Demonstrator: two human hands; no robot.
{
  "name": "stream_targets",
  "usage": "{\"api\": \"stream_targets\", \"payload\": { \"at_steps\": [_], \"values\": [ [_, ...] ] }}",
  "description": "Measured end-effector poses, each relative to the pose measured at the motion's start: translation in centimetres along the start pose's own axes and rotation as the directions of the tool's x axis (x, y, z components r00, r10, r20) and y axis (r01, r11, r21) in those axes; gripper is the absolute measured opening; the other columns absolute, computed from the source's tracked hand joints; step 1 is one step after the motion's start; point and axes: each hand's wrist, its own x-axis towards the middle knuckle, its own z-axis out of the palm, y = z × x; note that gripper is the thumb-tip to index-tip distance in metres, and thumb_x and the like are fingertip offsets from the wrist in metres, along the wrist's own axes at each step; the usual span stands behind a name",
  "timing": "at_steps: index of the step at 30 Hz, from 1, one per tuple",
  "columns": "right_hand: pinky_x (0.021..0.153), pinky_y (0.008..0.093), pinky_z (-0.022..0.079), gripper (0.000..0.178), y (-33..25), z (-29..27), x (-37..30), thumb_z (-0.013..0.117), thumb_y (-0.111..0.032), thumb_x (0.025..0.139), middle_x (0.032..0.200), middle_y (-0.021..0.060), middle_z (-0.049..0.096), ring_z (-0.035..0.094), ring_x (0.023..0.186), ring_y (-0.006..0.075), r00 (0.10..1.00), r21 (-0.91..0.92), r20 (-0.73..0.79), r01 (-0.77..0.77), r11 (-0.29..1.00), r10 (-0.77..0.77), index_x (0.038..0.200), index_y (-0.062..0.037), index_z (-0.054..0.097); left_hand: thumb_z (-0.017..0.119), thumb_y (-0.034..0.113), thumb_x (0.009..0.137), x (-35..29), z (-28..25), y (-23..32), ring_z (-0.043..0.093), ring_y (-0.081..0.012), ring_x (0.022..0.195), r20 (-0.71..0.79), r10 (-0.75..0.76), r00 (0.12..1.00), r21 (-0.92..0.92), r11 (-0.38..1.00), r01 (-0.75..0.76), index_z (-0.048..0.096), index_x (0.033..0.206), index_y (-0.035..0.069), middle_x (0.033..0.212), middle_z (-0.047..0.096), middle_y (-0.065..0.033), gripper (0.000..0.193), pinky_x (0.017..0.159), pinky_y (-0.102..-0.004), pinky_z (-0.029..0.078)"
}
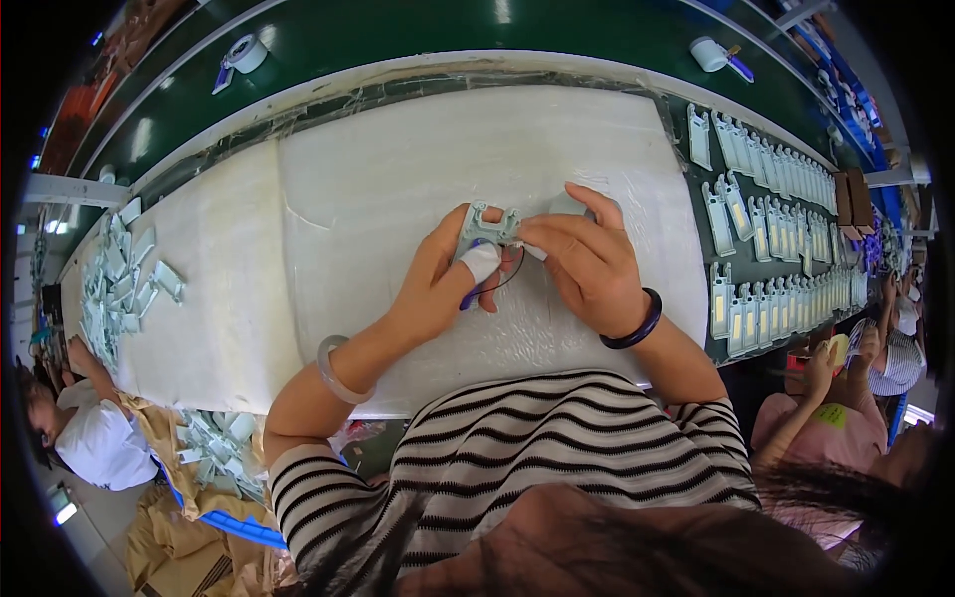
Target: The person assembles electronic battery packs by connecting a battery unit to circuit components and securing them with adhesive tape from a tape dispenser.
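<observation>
My left hand (438, 274) grips a pale green plastic housing (476, 227) with two prongs at its far end. White wrapping covers the left thumb, and a blue strip (470, 298) shows beneath it. Against the housing's right side, the fingers of my right hand (587, 264) are pinched together; whatever small part sits between them is hidden. A small white piece (534, 252) shows under those fingers. From the housing a thin dark wire (515, 273) loops down. Partly behind the right hand is another pale green piece (567, 205); I cannot tell whether it is held.
White foam sheeting (378, 149) covers the bench. Loose pale green parts (124, 274) lie piled at left, with more in a paper-lined blue crate (224, 453) below. Rows of similar housings (786, 308) stand at right. Tape rolls (247, 54) sit beyond. Other people work on both sides.
</observation>
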Motion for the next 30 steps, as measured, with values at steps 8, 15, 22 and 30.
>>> {"api": "stream_targets", "payload": {
  "at_steps": [8, 15, 22, 30],
  "values": [
    [0.096, 0.0459, 0.043, 0.032, -0.5, 0.3, -0.4, 0.067, 0.008, 0.064, 0.090, 0.0070, 0.067, 0.064, 0.080, 0.0204, 0.998, 0.051, -0.055, 0.021, 0.998, -0.018, 0.094, -0.0021, 0.065, 0.053, 0.002, 0.087, -0.2, 1.0, 0.2, 0.055, -0.0089, 0.074, -0.055, -0.045, 0.997, 0.026, 0.999, 0.047, 0.042, 0.126, 0.004, 0.095, 0.059, -0.0067, 0.040, 0.055, -0.0242, 0.051],
    [0.095, 0.0454, 0.043, 0.031, -0.6, 0.8, -0.2, 0.070, 0.003, 0.065, 0.085, 0.0057, 0.065, 0.063, 0.076, 0.0178, 0.993, 0.066, -0.088, 0.078, 0.995, -0.073, 0.094, -0.0032, 0.064, 0.056, 0.003, 0.085, -0.6, 1.7, 0.5, 0.054, -0.0074, 0.072, -0.084, -0.017, 0.996, 0.132, 0.991, 0.029, 0.044, 0.122, 0.003, 0.092, 0.058, -0.0045, 0.039, 0.056, -0.0231, 0.049],
    [0.095, 0.0468, 0.043, 0.031, -0.4, 0.9, -0.2, 0.071, 0.003, 0.064, 0.084, 0.0053, 0.064, 0.062, 0.072, 0.0178, 0.993, 0.084, -0.083, 0.094, 0.992, -0.087, 0.094, -0.0032, 0.065, 0.058, 0.004, 0.082, -0.7, 1.7, 0.4, 0.050, -0.0081, 0.073, -0.081, 0.025, 0.996, 0.201, 0.980, -0.008, 0.046, 0.119, 0.002, 0.089, 0.057, -0.0040, 0.038, 0.060, -0.0221, 0.043],
    [0.097, 0.0518, 0.043, 0.031, -0.6, 0.6, -0.4, 0.071, 0.007, 0.065, 0.085, 0.0075, 0.064, 0.062, 0.077, 0.0201, 0.996, 0.113, -0.053, 0.079, 0.991, -0.073, 0.094, -0.0014, 0.066, 0.059, 0.005, 0.081, -0.8, 1.8, 0.3, 0.050, -0.0099, 0.075, -0.080, 0.081, 0.993, 0.280, 0.958, -0.056, 0.047, 0.117, 0.001, 0.087, 0.057, -0.0049, 0.038, 0.066, -0.0247, 0.044]
  ]
}}
